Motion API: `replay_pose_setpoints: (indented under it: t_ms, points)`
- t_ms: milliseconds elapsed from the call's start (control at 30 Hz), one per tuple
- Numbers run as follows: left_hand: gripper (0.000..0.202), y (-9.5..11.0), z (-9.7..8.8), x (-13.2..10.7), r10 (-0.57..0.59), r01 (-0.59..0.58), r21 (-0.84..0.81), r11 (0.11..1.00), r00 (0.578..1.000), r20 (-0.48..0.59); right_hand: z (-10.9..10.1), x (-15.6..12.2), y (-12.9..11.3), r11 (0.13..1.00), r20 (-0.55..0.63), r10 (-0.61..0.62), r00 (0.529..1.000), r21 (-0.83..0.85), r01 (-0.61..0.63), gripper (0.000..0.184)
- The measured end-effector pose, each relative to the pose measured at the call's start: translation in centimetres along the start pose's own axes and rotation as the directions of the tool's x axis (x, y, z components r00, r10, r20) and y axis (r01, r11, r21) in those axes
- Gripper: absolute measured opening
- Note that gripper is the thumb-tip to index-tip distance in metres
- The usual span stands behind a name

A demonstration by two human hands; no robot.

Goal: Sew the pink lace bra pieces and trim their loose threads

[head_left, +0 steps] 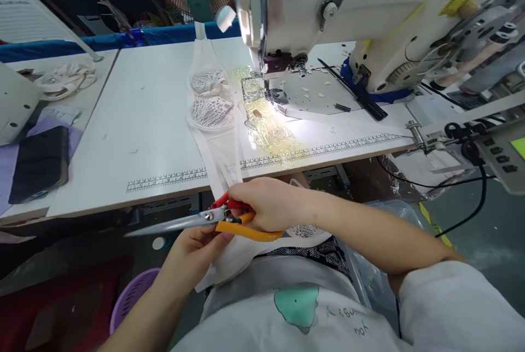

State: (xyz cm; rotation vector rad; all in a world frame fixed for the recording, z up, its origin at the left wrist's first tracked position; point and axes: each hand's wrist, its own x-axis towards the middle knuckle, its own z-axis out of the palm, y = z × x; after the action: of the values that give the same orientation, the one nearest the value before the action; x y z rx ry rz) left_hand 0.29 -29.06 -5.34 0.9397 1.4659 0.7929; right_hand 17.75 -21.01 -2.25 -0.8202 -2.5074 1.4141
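Note:
My right hand [268,201] is closed around the red and orange handles of a pair of scissors [192,221], whose steel blades point left below the table's front edge. My left hand [197,248] sits just beneath the scissors, fingers pinched on the white fabric strip [217,150]. That strip runs from my lap up over the table edge to the sewing machine [328,7]. White lace cups [211,103] lie on the strip near the needle, under the machine's lamp light.
The white table [143,117] has printed rulers along its front edge. A black phone [39,163] lies at left, a lace pile [65,80] at far left. A purple basket [131,294] sits on the floor. A control panel [508,158] and cables are at right.

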Motion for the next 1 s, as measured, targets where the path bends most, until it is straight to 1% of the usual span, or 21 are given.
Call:
replay_pose_setpoints:
  t_ms: [33, 100, 133, 167, 200, 233, 300, 333, 400, 467, 533, 833, 1000]
  points:
    - [0.025, -0.1, 0.0, 0.0, 0.005, -0.004, -0.045, 0.999, 1.0, 0.009, 0.5, -0.4, 0.1, 0.997, -0.068, 0.024, 0.997, 0.076, -0.018, 0.024]
    - [0.02, -0.5, -0.1, 0.0, 0.007, -0.002, -0.143, 0.99, 0.999, 0.035, 1.6, -1.6, 0.4, 0.977, -0.23, 0.064, 0.971, 0.213, -0.014, 0.029]
    - [0.019, -0.8, -0.2, 0.0, 0.009, -0.004, -0.173, 0.985, 1.0, 0.028, 2.1, -2.4, 0.7, 0.976, -0.297, 0.062, 0.953, 0.216, 0.004, 0.035]
    - [0.018, -1.0, -0.4, 0.0, 0.011, -0.007, -0.194, 0.981, 1.0, 0.018, 2.6, -3.2, 0.9, 0.983, -0.327, 0.029, 0.944, 0.183, 0.033, 0.039]
    - [0.018, -1.2, -0.5, 0.0, 0.016, -0.015, -0.214, 0.977, 1.0, 0.002, 3.1, -4.0, 1.2, 0.991, -0.293, 0.011, 0.956, 0.132, 0.029, 0.04]
    - [0.017, -1.3, -0.7, 0.0, 0.02, -0.021, -0.228, 0.973, 1.0, -0.008, 3.5, -4.8, 1.5, 0.996, -0.215, 0.02, 0.976, 0.092, 0.0, 0.043]
    - [0.016, -1.4, -0.8, 0.0, 0.029, -0.034, -0.252, 0.967, 0.999, -0.024, 4.3, -5.9, 2.1, 0.996, -0.051, 0.09, 0.995, 0.026, -0.089, 0.047]
    - [0.016, -1.4, -0.9, 0.0, 0.031, -0.035, -0.263, 0.964, 0.999, -0.02, 4.6, -6.2, 2.3, 0.991, 0.01, 0.137, 0.991, 0.003, -0.137, 0.048]
    - [0.017, -1.3, -0.8, 0.0, 0.027, -0.024, -0.268, 0.963, 1.0, 0.007, 5.0, -6.5, 2.5, 0.977, 0.068, 0.214, 0.974, -0.024, -0.213, 0.048]
    - [0.017, -1.3, -0.6, 0.1, 0.027, -0.019, -0.257, 0.966, 0.999, 0.03, 5.2, -6.3, 2.4, 0.965, 0.086, 0.264, 0.961, -0.028, -0.262, 0.048]
    - [0.017, -1.4, -0.5, 0.1, 0.034, -0.025, -0.243, 0.97, 0.999, 0.034, 5.2, -5.9, 2.2, 0.958, 0.096, 0.286, 0.953, -0.025, -0.285, 0.046]
    - [0.019, -1.3, -0.3, 0.1, -0.007, 0.003, -0.266, 0.964, 1.0, -0.012, 5.3, -4.8, 1.6, 0.943, 0.079, 0.33, 0.941, 0.001, -0.331, 0.041]
    - [0.021, -1.1, 0.0, 0.1, -0.004, -0.005, -0.257, 0.966, 0.999, -0.034, 6.1, -4.6, 1.7, 0.915, 0.061, 0.402, 0.913, 0.015, -0.404, 0.041]
